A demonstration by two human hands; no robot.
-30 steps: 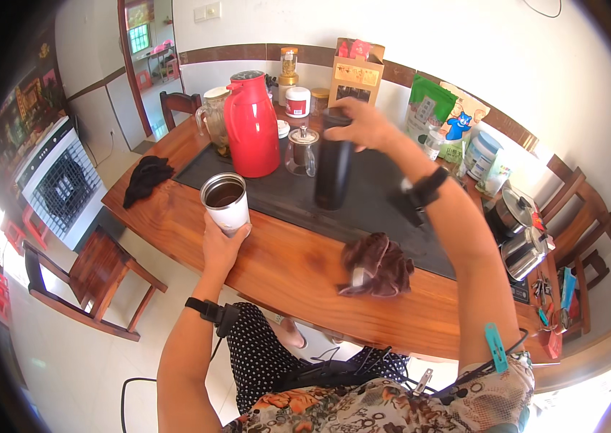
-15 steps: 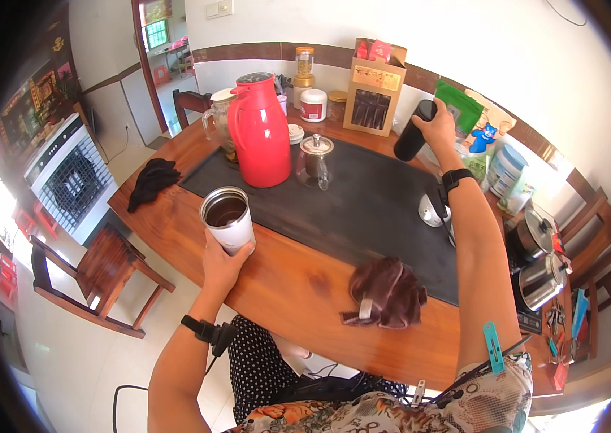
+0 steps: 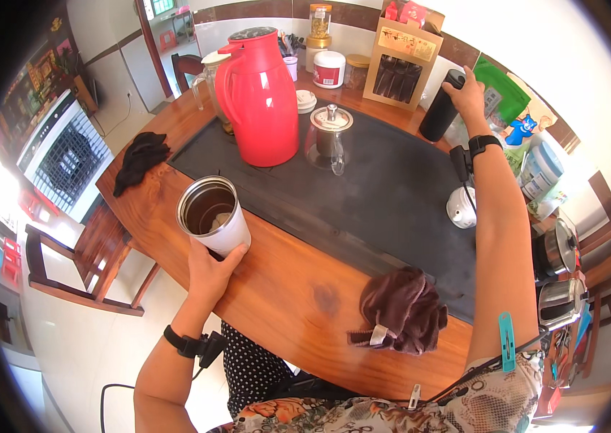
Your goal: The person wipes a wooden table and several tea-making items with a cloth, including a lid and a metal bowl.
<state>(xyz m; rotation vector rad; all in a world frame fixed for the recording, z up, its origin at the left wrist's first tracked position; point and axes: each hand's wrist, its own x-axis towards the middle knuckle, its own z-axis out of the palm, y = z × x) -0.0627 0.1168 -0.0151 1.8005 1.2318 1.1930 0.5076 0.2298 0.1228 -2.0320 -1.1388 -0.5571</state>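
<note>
My left hand (image 3: 210, 270) is wrapped round the lower part of a white tumbler (image 3: 232, 234) with a steel rim and dark liquid inside, tilted slightly at the table's front edge. At the far right my right hand (image 3: 470, 97) grips the upper part of a black cylindrical flask (image 3: 440, 115), which stands upright at the back edge of the dark mat. A red thermos jug (image 3: 262, 108) and a small glass teapot (image 3: 329, 141) with a metal lid stand on the mat beyond the tumbler.
A brown cloth (image 3: 403, 310) lies at the front right of the wooden table (image 3: 298, 289), a black cloth (image 3: 141, 160) at its left end. A cardboard box (image 3: 403, 61), jars and bags line the wall. A white teapot (image 3: 461, 208) and steel pots (image 3: 562, 299) sit right.
The black flask has gone from tilted in the air to upright at the mat's back edge, my right hand still on it. The head view has shifted.
</note>
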